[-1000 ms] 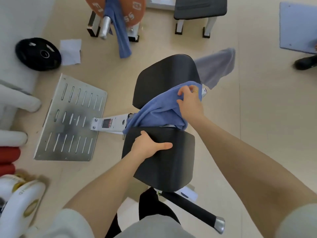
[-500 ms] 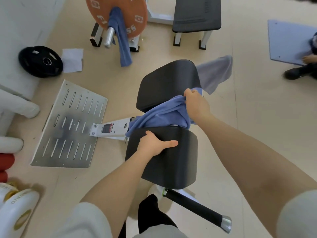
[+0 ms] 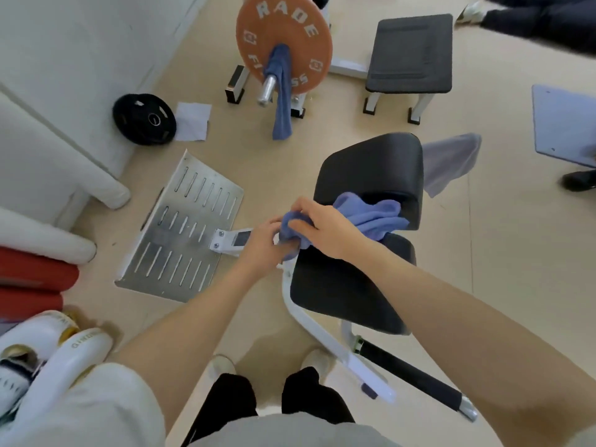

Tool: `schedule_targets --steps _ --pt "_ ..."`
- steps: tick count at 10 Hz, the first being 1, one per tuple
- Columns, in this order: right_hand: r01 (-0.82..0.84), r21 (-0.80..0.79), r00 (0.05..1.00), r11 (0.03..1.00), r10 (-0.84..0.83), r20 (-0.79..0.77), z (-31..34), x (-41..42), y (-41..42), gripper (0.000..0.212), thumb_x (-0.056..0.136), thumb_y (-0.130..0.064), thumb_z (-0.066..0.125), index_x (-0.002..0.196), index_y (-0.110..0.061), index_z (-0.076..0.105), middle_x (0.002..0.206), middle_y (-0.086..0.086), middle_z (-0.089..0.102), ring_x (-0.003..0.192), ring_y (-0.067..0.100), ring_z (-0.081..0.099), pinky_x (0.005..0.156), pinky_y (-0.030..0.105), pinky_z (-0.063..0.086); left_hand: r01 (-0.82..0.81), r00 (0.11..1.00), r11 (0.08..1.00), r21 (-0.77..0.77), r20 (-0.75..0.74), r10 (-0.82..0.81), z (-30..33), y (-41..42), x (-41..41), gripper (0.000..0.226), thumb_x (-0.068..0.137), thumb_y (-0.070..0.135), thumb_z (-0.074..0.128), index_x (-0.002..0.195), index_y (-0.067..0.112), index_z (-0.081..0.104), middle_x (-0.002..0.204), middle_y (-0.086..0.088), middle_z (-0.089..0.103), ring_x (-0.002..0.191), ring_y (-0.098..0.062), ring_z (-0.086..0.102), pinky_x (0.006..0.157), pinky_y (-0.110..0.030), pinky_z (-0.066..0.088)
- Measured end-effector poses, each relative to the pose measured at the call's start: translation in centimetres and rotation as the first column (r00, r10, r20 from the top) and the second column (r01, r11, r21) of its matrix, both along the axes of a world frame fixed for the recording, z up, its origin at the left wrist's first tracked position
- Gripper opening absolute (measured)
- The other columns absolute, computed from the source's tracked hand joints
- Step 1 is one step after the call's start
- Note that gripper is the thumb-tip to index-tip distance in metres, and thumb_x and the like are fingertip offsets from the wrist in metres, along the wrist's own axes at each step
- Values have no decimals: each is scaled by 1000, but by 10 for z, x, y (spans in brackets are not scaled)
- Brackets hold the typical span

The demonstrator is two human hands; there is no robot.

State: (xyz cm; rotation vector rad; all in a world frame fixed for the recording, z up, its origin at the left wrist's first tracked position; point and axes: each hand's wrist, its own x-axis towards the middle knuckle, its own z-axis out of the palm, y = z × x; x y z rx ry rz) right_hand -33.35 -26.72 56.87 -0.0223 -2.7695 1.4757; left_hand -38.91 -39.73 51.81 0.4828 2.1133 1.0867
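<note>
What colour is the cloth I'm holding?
Plain periwinkle blue cloth, clearest in the head view.

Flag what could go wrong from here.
The blue cloth trails into the gap between upper pad and seat pad; a pull may snag it. The left hand and right hand grip it beside the metal bracket; knuckles could hit it. The black bar juts out by the feet: trip risk.

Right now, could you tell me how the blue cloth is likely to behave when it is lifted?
Probably floppy: the blue cloth bunches into folds under the right hand. Likely light, as it looks like thin towelling. It may drag rather than slip free, since part lies in the gap between the back pad and the seat pad.
</note>
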Motion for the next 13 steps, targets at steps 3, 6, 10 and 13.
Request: schedule_targets --steps 3,6,10,13 --pt "-197 160 975 967 176 137 56 -84 -117 22 79 -2 58 76 -18 44 64 -9 42 60 8 38 56 16 33 -102 994 984 146 -20 106 79 -162 -59 27 76 4 57 102 6 65 81 -1 62 68 4 55 63 -11 45" --pt "-173 526 983 833 109 150 57 -148 -247 11 81 -11 46 91 -13 52 77 1 49 77 28 50 60 34 39 -28 986 998 -56 -165 18 95 -312 -98 17 63 42 58 63 26 53 66 2 45 64 -11 42 65 -31 36" --pt "85 -100 991 991 -74 115 72 -179 -319 24 92 3 32 107 -1 51 88 7 51 75 16 48 60 15 38 -331 940 937 -114 -126 317 58 -413 -119 13 88 11 45 83 3 53 76 -3 47 73 -15 43 64 -25 32" --pt "468 -576 848 670 -157 507 81 -230 -329 24 95 -10 42 71 -12 49 71 3 51 63 13 49 63 25 44 -545 815 833 -95 -293 500 39 -421 -138 25 100 21 35 85 7 48 78 -7 51 78 -21 46 63 -29 30"
